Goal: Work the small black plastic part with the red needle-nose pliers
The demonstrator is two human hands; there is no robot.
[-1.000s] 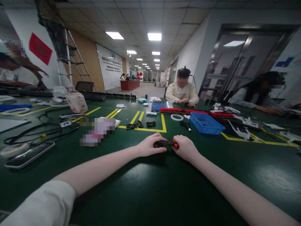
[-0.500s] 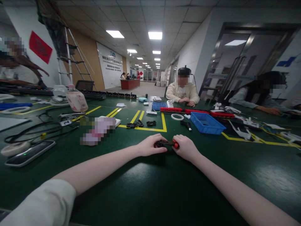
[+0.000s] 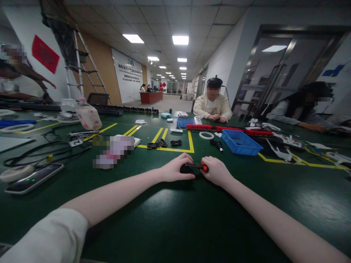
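Over the green table (image 3: 164, 226), my left hand (image 3: 177, 168) has its thumb and fingers around a small black part (image 3: 186, 168). My right hand (image 3: 216, 171) is closed on the red handles of pliers (image 3: 204, 167), whose dark jaws reach left to the black part. How far the jaws are open cannot be made out. Behind my hands, black parts (image 3: 157, 144) lie on and beside yellow tape, with another black part (image 3: 176, 143) to their right. A black tool-like item (image 3: 217, 145) lies left of the blue bin (image 3: 241, 141).
A phone-like device (image 3: 34, 178), black cables (image 3: 55, 146), a bottle (image 3: 88, 115) and a partly blurred object (image 3: 116, 150) are on the left. Red strips (image 3: 230, 128) and a white ring (image 3: 206, 135) lie farther back. A person (image 3: 212, 102) sits opposite; another (image 3: 301, 109) sits at right.
The black part in my left hand looks slightly turned, and the pliers are tilted a little differently. Both hands stay in nearly the same place.
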